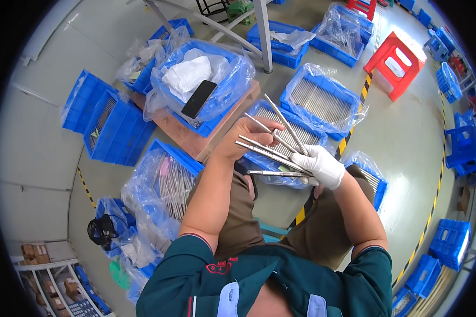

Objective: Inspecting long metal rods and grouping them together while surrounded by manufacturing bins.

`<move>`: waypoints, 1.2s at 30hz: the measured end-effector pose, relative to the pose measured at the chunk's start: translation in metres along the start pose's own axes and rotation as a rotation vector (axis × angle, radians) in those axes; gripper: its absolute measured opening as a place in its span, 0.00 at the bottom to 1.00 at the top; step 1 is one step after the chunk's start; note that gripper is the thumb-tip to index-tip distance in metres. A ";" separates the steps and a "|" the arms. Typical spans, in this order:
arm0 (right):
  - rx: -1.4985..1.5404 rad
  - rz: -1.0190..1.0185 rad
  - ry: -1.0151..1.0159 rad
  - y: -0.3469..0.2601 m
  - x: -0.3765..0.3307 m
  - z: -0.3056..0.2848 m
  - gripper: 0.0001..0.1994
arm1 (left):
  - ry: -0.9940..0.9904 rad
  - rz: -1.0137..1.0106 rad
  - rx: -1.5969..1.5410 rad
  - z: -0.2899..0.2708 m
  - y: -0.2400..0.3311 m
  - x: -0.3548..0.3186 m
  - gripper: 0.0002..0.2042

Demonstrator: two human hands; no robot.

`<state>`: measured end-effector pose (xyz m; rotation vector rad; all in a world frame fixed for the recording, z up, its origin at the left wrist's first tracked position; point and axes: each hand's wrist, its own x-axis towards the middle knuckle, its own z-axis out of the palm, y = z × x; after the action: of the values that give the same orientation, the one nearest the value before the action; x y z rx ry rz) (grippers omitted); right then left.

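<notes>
A white-gloved right hand [323,165] clasps fanned metal rods [269,155] while the bare left hand [248,138] curls against them, any pinch unclear, above the near edge of a plastic-lined blue crate [318,133], a second rod-filled crate [288,100] beyond its far edge.

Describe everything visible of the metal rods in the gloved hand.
At least five metal rods, slim, straight, shiny silver, some with narrower stepped ends, fan leftward from the gloved right hand, which grips them over a blue crate of similar rods. The bare left hand appears to touch them.
</notes>
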<state>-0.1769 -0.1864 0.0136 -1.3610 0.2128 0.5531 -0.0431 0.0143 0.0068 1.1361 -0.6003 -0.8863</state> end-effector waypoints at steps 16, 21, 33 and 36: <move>-0.046 0.089 -0.044 -0.004 -0.010 0.005 0.14 | 0.233 0.321 -0.135 -0.025 0.016 -0.004 0.16; -0.116 0.050 -0.134 -0.006 -0.012 0.008 0.15 | 0.204 0.224 -0.072 -0.023 0.004 -0.002 0.18; -0.078 0.045 -0.179 -0.005 -0.010 0.005 0.16 | 0.056 0.136 -0.145 -0.011 0.006 -0.003 0.19; -0.102 0.045 -0.201 -0.005 -0.010 0.005 0.16 | -0.006 0.138 -0.180 -0.016 0.004 -0.005 0.21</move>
<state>-0.1838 -0.1848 0.0240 -1.3911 0.0523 0.7423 -0.0318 0.0268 0.0057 0.9196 -0.5843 -0.8081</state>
